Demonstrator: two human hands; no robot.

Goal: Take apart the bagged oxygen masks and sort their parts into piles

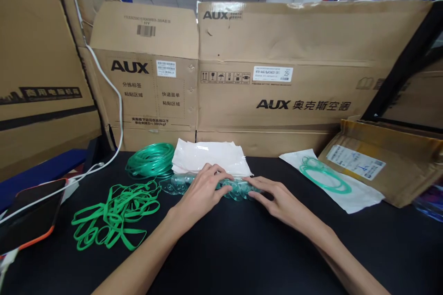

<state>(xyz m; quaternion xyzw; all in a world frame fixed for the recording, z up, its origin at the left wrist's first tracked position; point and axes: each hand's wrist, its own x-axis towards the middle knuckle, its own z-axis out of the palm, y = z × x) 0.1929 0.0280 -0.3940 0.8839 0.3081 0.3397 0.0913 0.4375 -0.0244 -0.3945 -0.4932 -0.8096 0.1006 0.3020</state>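
A row of clear, teal-tinted plastic pieces [238, 190] lies across the black table, nested or packed side by side; their exact kind is hard to make out. My left hand [205, 190] arches over the middle of the row, thumb and fingers closed around it. At the right end, my right hand [272, 193] grips the same pieces between thumb and fingers. Just behind them lie white plastic bags [211, 156]. A coil of green tubing [149, 160] sits to the left, and a tangle of flat green elastic bands [119, 212] is in front of it.
On the right, a white pouch [360, 196] carries a thin green tubing loop [327, 177], beside a brown package [384, 156]. A phone [32, 212] with a white cable [119, 101] is at left. Large cardboard boxes [277, 46] wall off the back.
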